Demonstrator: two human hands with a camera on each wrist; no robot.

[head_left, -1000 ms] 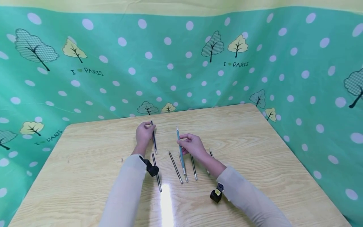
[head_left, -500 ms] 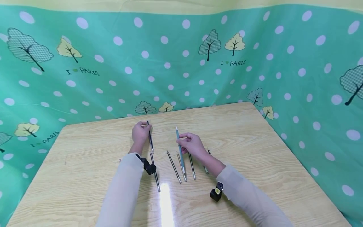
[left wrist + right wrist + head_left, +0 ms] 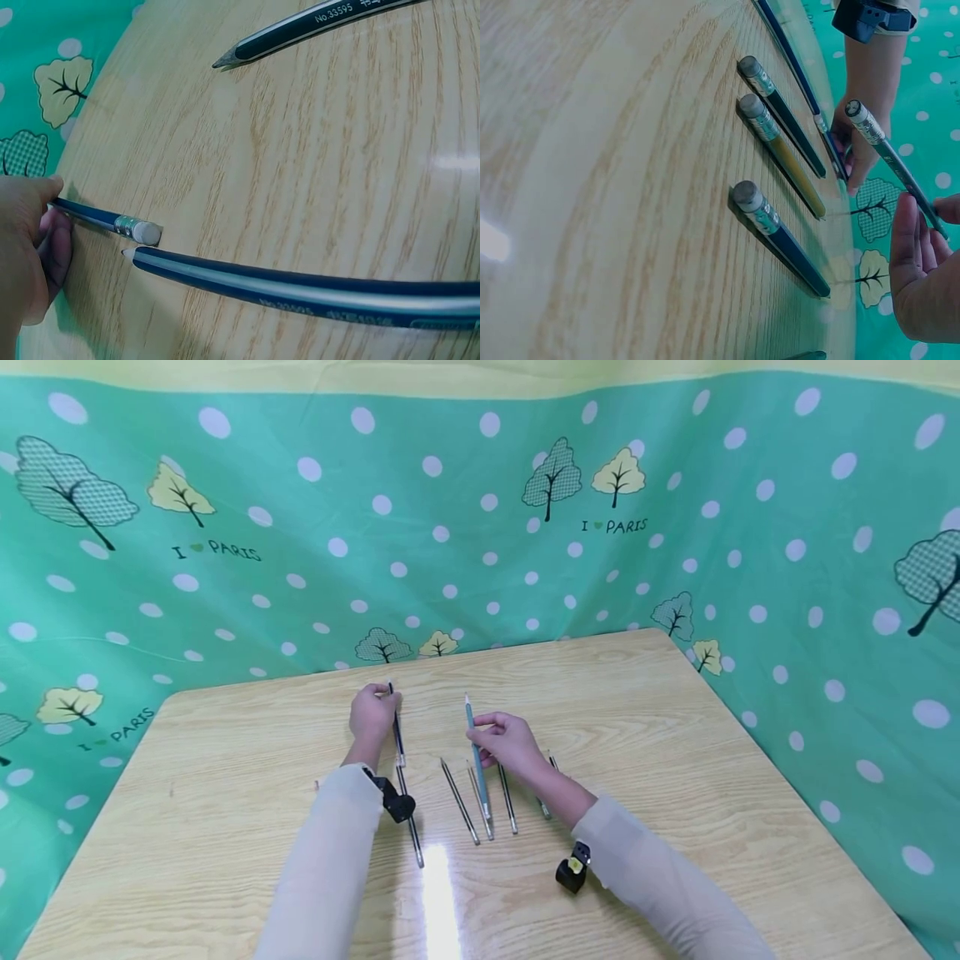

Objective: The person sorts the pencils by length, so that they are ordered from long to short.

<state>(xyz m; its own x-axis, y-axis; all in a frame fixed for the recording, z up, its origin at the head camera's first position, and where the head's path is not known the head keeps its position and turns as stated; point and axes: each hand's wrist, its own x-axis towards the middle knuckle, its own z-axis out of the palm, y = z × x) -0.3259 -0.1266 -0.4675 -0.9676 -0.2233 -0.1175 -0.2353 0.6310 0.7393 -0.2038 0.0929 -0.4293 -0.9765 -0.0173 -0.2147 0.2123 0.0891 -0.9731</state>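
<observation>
In the head view my left hand (image 3: 370,717) pinches a dark pencil (image 3: 398,735) near its far end, low over the table. Its eraser end sits right by the tip of another dark pencil (image 3: 300,292) that lies on the table, roughly in line; whether they touch I cannot tell. My right hand (image 3: 513,747) holds a blue pencil (image 3: 480,777) between thumb and fingers, tip pointing away. The right wrist view shows this pencil (image 3: 896,165) raised off the wood, eraser end free.
Between the hands lie a dark pencil (image 3: 460,802), a yellowish pencil (image 3: 791,169) and another dark pencil (image 3: 507,797). One more pencil (image 3: 545,810) is partly covered by the right forearm. A green dotted curtain (image 3: 450,527) borders the wooden table (image 3: 225,827).
The left hand's pencil has shifted slightly left, bringing its eraser end into line with the lying pencil's tip. The right hand keeps its hold, nearly still. The head view has turned a little.
</observation>
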